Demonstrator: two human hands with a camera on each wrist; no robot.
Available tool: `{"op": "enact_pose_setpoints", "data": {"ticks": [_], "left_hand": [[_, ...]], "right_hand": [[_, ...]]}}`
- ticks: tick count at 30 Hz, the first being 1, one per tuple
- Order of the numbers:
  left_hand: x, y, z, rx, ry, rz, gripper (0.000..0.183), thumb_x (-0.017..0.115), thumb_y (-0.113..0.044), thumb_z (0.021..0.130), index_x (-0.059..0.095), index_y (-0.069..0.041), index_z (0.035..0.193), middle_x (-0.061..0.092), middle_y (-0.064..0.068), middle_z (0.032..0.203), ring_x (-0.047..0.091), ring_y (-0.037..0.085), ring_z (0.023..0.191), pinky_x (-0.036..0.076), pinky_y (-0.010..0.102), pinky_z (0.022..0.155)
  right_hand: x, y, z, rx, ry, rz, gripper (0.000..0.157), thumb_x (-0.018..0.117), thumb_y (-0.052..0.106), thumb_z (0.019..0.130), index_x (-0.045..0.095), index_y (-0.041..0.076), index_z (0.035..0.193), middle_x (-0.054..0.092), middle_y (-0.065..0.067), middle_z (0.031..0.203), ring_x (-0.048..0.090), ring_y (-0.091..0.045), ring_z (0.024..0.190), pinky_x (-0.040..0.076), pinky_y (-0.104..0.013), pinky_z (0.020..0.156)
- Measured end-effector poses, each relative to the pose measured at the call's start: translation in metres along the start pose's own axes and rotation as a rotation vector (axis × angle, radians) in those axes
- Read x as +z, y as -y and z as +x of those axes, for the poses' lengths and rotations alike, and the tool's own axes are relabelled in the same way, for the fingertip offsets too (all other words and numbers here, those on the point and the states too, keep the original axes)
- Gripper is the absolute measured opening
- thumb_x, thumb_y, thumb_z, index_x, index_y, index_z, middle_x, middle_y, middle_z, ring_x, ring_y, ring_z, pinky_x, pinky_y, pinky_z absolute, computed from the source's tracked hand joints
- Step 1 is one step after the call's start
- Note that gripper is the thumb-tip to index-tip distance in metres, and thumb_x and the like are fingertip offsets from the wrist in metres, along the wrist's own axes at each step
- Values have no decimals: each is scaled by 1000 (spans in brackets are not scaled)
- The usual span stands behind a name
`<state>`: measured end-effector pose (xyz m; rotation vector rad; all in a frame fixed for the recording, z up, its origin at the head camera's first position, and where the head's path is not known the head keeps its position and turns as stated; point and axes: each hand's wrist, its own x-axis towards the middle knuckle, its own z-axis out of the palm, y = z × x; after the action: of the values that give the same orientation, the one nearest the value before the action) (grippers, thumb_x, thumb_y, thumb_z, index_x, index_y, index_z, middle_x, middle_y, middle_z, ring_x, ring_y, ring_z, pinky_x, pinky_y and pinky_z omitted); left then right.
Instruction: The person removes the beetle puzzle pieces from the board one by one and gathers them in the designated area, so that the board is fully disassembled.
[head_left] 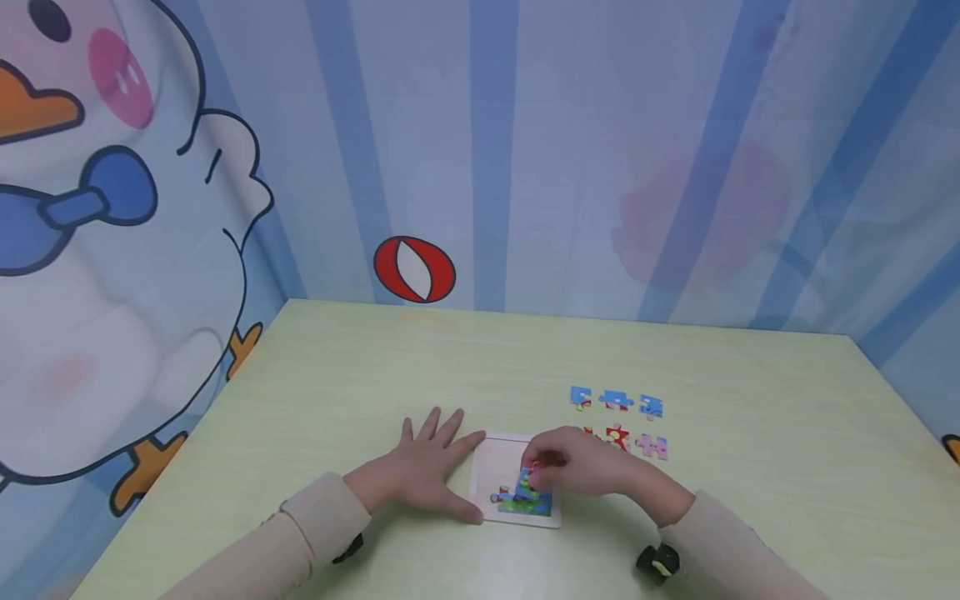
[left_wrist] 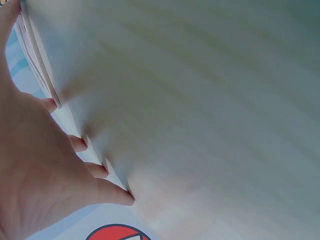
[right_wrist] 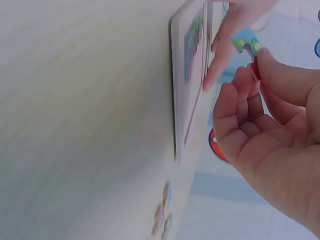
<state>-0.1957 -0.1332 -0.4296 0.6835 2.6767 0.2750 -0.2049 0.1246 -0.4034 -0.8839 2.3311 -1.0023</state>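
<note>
A white puzzle tray (head_left: 498, 457) lies on the table with joined green and blue pieces (head_left: 521, 503) along its near edge. My right hand (head_left: 581, 462) pinches a jigsaw puzzle piece (right_wrist: 248, 45), green, blue and red, between thumb and fingertips. It holds the piece above the tray, over the joined ones. My left hand (head_left: 427, 467) is spread flat at the tray's left side, thumb at the near corner and index finger at the far one. In the left wrist view, the left fingers (left_wrist: 112, 191) reach out straight along the tabletop.
Loose puzzle pieces lie in two rows to the right of the tray, blue ones (head_left: 617, 400) at the back and a pink one (head_left: 652, 446) nearer. The right hand partly covers the nearer row. A printed curtain (head_left: 562, 167) hangs behind the pale table (head_left: 360, 358).
</note>
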Motion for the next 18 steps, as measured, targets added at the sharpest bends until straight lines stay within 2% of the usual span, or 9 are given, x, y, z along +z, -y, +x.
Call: {"op": "enact_pose_setpoints", "data": {"ticks": [10,18], "left_hand": [[2,3,1,10,-7,8,106,61,-78,71,23,-26,154,4,15,162,-2,46,145,2,72,107],[4,5,2,16,-6,15,107,60,-79,70,21,-26,155,3,14,162,-3,46,145,1,73,106]], "right_hand": [[-24,-21,-27,1,-43,-2,4,66,8,90,65,8,94,57,4,82,49,-10,75,44,-23,68],[-29,-33,-35,12,-45,29,4,66,7,89,66,6,93,58,3,83,49,-9,76,45,-23,67]]}}
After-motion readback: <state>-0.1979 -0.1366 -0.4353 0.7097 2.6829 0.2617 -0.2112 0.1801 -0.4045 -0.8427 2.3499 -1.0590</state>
